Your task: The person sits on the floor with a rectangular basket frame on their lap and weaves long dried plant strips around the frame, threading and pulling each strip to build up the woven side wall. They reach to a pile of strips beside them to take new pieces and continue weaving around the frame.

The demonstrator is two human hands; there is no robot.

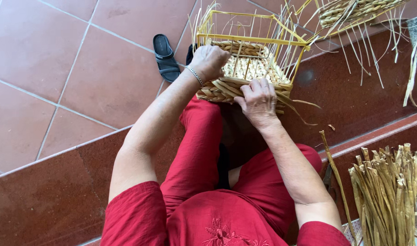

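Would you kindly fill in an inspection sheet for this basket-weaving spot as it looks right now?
Surface: reddish tiled floor with a darker step.
Job's things: half-woven basket on a yellow wire frame, base and lower sides woven, uprights bare.
Clutter: bundle of dried stalks at right; second frame with weaving at top right; black sandal on the floor.
Hands: left hand grips the basket's near left corner, a bracelet on its wrist; right hand presses on the near woven wall.
Cables: nothing seen.
Surroundings: the person sits in red clothing; no other people seen.
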